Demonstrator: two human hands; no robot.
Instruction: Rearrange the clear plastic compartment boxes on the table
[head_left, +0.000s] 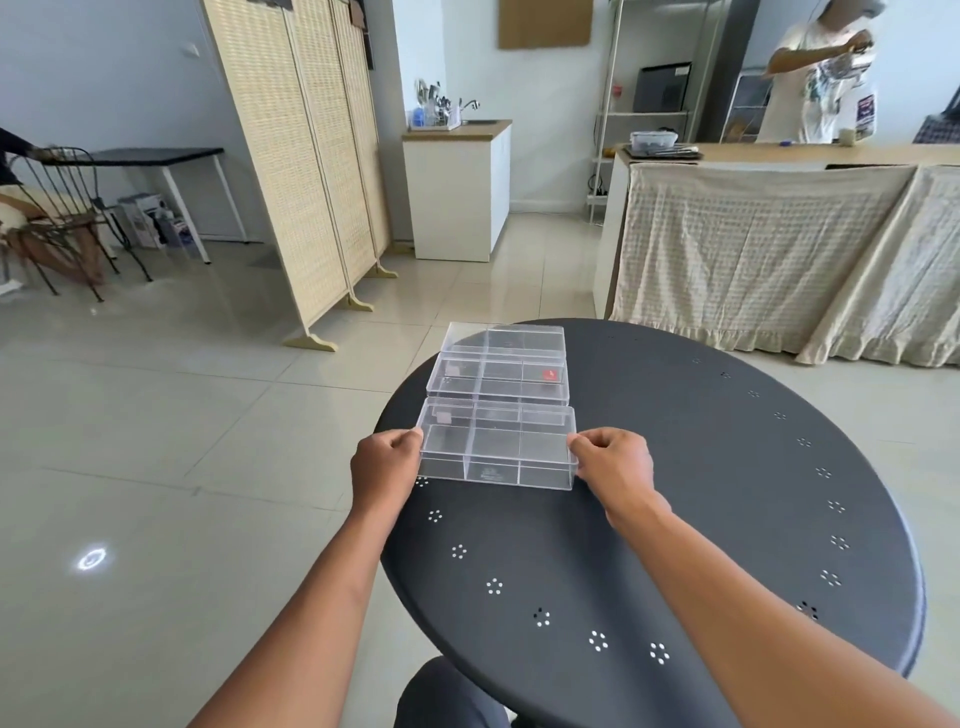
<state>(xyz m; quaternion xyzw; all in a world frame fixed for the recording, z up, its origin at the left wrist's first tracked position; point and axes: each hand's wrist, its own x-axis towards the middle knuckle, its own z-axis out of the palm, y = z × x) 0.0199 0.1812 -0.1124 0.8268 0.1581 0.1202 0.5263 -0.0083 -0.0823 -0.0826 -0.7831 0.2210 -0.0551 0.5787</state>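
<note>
Two hands (387, 462) (615, 460) grip the near clear, divided compartment box (496, 449).

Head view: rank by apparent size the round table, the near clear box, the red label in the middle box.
1. Round black table, by far the largest.
2. Near clear box, gripped by left hand and right hand.
3. Red label, the smallest; being farther away shrinks it slightly.
</note>
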